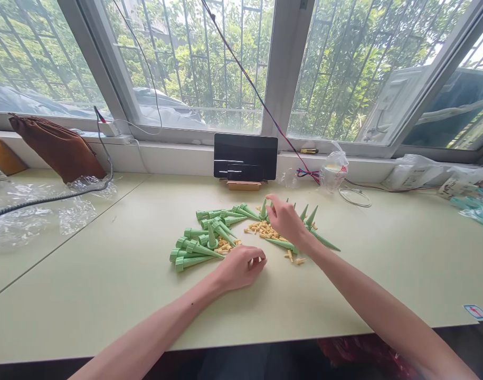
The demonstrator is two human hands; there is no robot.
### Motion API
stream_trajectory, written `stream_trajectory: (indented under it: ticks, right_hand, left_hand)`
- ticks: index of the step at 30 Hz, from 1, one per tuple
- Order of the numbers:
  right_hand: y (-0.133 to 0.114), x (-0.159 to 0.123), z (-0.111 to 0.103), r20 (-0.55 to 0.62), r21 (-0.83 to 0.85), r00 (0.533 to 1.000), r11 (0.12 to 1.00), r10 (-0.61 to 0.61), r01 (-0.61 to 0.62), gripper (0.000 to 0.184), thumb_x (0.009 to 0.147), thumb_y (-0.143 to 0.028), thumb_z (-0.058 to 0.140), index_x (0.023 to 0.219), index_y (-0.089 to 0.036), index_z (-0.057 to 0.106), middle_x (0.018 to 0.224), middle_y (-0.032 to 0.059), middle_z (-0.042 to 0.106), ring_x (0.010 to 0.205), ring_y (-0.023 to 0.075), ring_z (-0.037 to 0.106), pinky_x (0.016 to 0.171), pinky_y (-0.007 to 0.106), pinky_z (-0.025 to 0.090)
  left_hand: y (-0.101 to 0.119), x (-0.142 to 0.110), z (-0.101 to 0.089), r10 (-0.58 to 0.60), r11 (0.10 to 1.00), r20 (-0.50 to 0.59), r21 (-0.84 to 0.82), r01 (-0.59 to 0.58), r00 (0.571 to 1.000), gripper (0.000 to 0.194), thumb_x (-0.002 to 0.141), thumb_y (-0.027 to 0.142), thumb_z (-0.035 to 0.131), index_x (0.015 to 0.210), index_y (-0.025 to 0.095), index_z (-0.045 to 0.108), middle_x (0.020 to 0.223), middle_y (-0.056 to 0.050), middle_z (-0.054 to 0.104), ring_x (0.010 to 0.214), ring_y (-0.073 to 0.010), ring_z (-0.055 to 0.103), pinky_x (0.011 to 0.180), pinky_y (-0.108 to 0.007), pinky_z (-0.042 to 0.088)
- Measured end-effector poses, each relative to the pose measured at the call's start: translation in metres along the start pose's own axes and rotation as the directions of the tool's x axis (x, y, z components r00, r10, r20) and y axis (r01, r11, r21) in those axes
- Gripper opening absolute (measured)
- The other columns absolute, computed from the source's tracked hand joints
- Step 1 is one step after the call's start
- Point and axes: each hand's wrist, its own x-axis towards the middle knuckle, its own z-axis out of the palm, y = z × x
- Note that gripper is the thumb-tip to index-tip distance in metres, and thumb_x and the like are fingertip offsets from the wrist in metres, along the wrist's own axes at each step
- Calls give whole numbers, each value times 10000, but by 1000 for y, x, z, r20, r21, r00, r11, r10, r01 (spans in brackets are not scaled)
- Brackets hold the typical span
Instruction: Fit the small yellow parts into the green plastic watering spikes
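Observation:
My right hand (285,219) reaches over the far side of the pile. Its thumb and index finger curl round the tip of a green plastic spike that the hand partly hides. Just left of it another green spike (263,210) stands point up. Closer to me, my left hand (243,266) rests low over the table with fingers bent and thumb and fingertips together; anything in them is hidden. Left of that hand lie several hollow green cones (193,262) with ribbed caps. Small yellow plastic pegs (265,229) form a loose heap between the hands.
More green spikes (311,216) stand to the right of my right hand. At the back, a dark-screened tablet (245,153) leans upright on a cardboard stand (244,186). A plastic-bagged cup (335,171) stands right of it. A black cable (67,195) crosses clear plastic wrap at left.

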Motion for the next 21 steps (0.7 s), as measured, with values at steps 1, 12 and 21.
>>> stream_trajectory:
  ticks: [1,12,21]
  right_hand:
    - [-4,-3,3,30,19,999,999,-40,39,222,968,-187,442,1149,-147,564,673,16,595,565,144,515,605,236,374]
    - [-34,13,44,408,280,898,959,-164,47,220,920,-300,609,760,-166,678,816,50,688,732,153,559,654,265,396]
    - [-36,15,62,465,187,882,982,-78,-11,111,868,-201,616,762,-171,631,790,42,670,684,143,543,579,247,363]
  left_hand:
    - [0,0,0,5,1000,-3,2,-5,1000,150,833,114,520,751,160,638,631,10,593,502,-74,441,539,-194,363]
    - [5,-2,0,31,1000,4,2,-31,1000,163,809,129,525,714,154,654,504,22,531,452,-88,420,487,-209,329]
    - [3,-3,4,11,1000,-5,-8,-11,1000,148,797,121,533,704,158,643,520,20,542,472,-91,429,501,-213,332]
